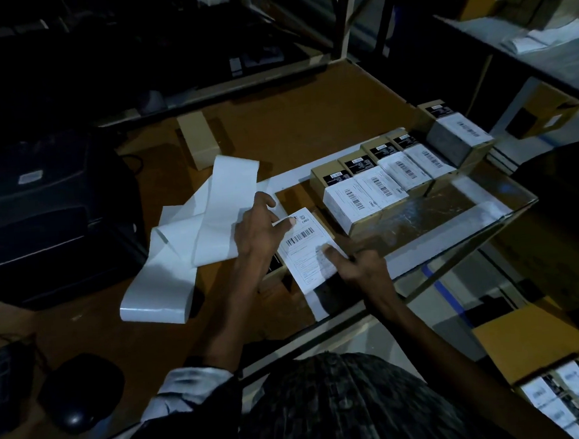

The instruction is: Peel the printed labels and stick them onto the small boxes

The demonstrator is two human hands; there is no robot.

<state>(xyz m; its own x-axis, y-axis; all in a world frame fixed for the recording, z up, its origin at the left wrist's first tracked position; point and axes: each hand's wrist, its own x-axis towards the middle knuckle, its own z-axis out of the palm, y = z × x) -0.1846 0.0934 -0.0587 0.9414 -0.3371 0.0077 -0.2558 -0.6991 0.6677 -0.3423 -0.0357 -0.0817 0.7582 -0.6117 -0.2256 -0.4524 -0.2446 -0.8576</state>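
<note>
1. While the light is dim over the brown table (309, 116), both hands are down on one printed label (308, 248), which lies flat on top of a small box (273, 271) near the front edge.
2. Left hand (258, 228) comes in from the left with fingers stretched out; one fingertip presses the label's upper corner by the logo, and nothing is gripped.
3. Right hand (355, 266) works the lower right side, its extended fingers flat against the label's edge, pushing rather than holding.
4. Barcode and lines of small print face up on that label; the box beneath shows only its tan side and a dark patch at the left.
5. Just behind the left hand, a long white strip of backing paper (194, 232) loops and folds across the table, one end curling toward the near side.
6. Off to the right, a row of labelled boxes (381, 183) stands side by side, each with a white barcode sticker and a black one behind it.
7. One more box (456, 134) sits at the far end of that row, raised above the others.
8. Far left, a dark printer (43, 214) sits in shadow, and a black mouse (78, 391) rests near the bottom left.
</note>
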